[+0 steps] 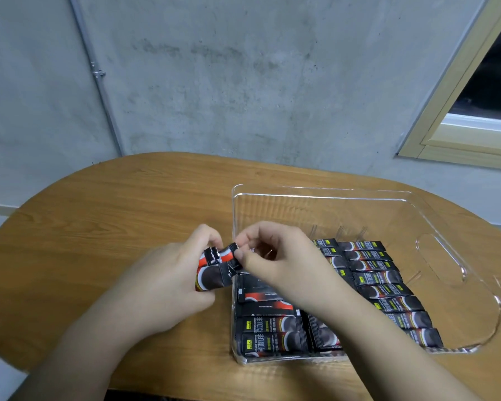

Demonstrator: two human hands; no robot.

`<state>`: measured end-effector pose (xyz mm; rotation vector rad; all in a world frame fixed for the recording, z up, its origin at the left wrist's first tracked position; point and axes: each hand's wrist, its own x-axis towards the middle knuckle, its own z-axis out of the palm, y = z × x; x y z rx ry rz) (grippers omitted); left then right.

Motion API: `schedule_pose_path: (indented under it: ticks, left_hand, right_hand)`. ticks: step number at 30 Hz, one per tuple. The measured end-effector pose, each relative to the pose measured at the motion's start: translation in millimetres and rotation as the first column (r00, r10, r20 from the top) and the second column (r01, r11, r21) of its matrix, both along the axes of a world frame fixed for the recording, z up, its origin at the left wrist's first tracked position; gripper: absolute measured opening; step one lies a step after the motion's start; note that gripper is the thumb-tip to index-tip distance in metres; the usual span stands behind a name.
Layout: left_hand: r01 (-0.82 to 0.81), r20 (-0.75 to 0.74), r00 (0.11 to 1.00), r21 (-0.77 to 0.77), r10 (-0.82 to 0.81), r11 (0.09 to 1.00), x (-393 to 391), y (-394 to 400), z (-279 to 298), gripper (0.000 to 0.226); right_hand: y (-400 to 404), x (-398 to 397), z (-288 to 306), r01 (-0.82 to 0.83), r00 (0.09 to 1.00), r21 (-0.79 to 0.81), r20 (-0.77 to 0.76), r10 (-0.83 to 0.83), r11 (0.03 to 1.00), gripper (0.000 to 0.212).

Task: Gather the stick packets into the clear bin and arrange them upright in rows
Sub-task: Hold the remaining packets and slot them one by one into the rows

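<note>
My left hand point(168, 273) is wrapped around a small bunch of packets point(214, 270), just off the bin point(315, 195) wall at its 9 o'clock. My right hand point(275, 261) reaches over that wall and pinches the end of one packet from the bunch, I'd guess to peel it off and slot it in. Holding spares right beside the bin keeps each trip short. Inside, the rows point(382, 287) fill the near half from about 3 round to 7 o'clock; the far half looks bare. Everything's on a wooden table point(113, 204).
</note>
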<state>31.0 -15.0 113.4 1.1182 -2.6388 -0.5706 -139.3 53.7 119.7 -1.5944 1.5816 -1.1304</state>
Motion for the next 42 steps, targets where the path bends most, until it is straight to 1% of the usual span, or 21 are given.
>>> schedule_pose_path:
  ticks: [2, 5, 7, 9, 10, 12, 14, 16, 19, 22, 25, 29, 34, 38, 40, 42]
  left_hand:
    - [-0.002, 0.013, 1.0, -0.017, 0.002, 1.0, -2.3, -0.3, 0.8, 0.049]
    - [-0.02, 0.012, 1.0, -0.076, 0.021, 0.997, -6.7, -4.0, 2.6, 0.046]
    - [-0.034, 0.034, 0.999, -0.114, 0.038, 0.993, -6.1, -8.8, 3.0, 0.044]
    - [-0.058, 0.046, 0.997, -0.123, 0.064, 0.991, -1.6, -14.3, 2.6, 0.043]
    - [-0.072, 0.041, 0.996, -0.12, 0.077, 0.99, 1.0, -16.4, 1.8, 0.043]
    - [-0.077, 0.025, 0.996, -0.107, 0.08, 0.991, 2.9, -18.3, -0.1, 0.044]
    - [-0.047, -0.001, 0.999, -0.084, 0.047, 0.995, -0.9, -16.9, -2.1, 0.045]
    - [-0.02, -0.025, 1.0, -0.06, 0.019, 0.998, -6.1, -16.2, -4.4, 0.045]
    - [-0.042, -0.024, 0.999, -0.03, 0.041, 0.999, -3.6, -20.3, -7.4, 0.038]
    - [-0.072, -0.016, 0.997, 0.015, 0.072, 0.997, 5.9, -23.9, -12.6, 0.033]
    - [-0.066, -0.028, 0.997, 0.074, 0.068, 0.995, 9.7, -24.5, -19.1, 0.029]
    - [-0.07, -0.012, 0.997, 0.106, 0.071, 0.992, 10.5, -28.2, -27.7, 0.03]
    - [-0.143, -0.063, 0.986, 0.154, 0.154, 0.978, 8.3, -37.4, -45.1, 0.027]
    - [-0.202, -0.111, 0.968, 0.188, 0.225, 0.961, 4.1, -44.0, -65.2, 0.03]
    - [-0.219, -0.124, 0.962, 0.17, 0.241, 0.961, 2.0, -45.4, -73.7, 0.032]
    - [-0.231, -0.156, 0.955, 0.142, 0.252, 0.963, 0.2, -45.3, -81.3, 0.035]
  right_hand:
    - [-0.8, 1.1, -1.1, 0.021, 0.999, -0.016, -0.029, -0.021, 1.0, 0.017]
    - [-5.5, 0.4, -2.6, 0.108, 0.994, -0.083, 0.004, -0.108, 0.991, 0.02]
    - [-8.0, -9.1, -3.5, 0.212, 0.977, -0.142, 0.029, -0.21, 0.967, 0.023]
    - [-8.2, -26.6, -5.1, 0.344, 0.938, -0.153, 0.098, -0.333, 0.926, 0.021]
    - [-7.3, -35.4, -7.6, 0.393, 0.916, -0.131, 0.146, -0.374, 0.91, 0.02]
    - [-5.4, -43.7, -15.6, 0.399, 0.894, -0.042, 0.238, -0.379, 0.916, 0.016]
    - [-6.7, -39.9, -26.1, 0.344, 0.904, 0.033, 0.258, -0.34, 0.938, 0.014]
    - [-9.6, -36.5, -33.8, 0.327, 0.906, 0.059, 0.262, -0.331, 0.943, 0.013]
    - [-10.9, -52.7, -40.9, 0.434, 0.852, 0.068, 0.291, -0.434, 0.898, 0.013]
    - [-5.5, -77.5, -55.3, 0.51, 0.805, 0.159, 0.256, -0.534, 0.845, 0.012]
    - [-0.4, -92.2, -72.8, 0.541, 0.806, 0.249, 0.118, -0.58, 0.803, 0.011]
    - [-1.4, -99.0, -79.9, 0.568, 0.809, 0.258, -0.004, -0.587, 0.781, 0.009]
    - [-6.3, -99.4, -81.9, 0.545, 0.82, 0.302, 0.004, -0.573, 0.782, 0.003]
    - [-7.8, -99.2, -81.4, 0.522, 0.84, 0.331, -0.039, -0.542, 0.786, 0.008]
    - [-8.5, -97.6, -83.1, 0.51, 0.844, 0.364, -0.034, -0.536, 0.78, 0.009]
    - [-9.5, -95.8, -84.5, 0.518, 0.838, 0.363, -0.032, -0.545, 0.775, 0.01]
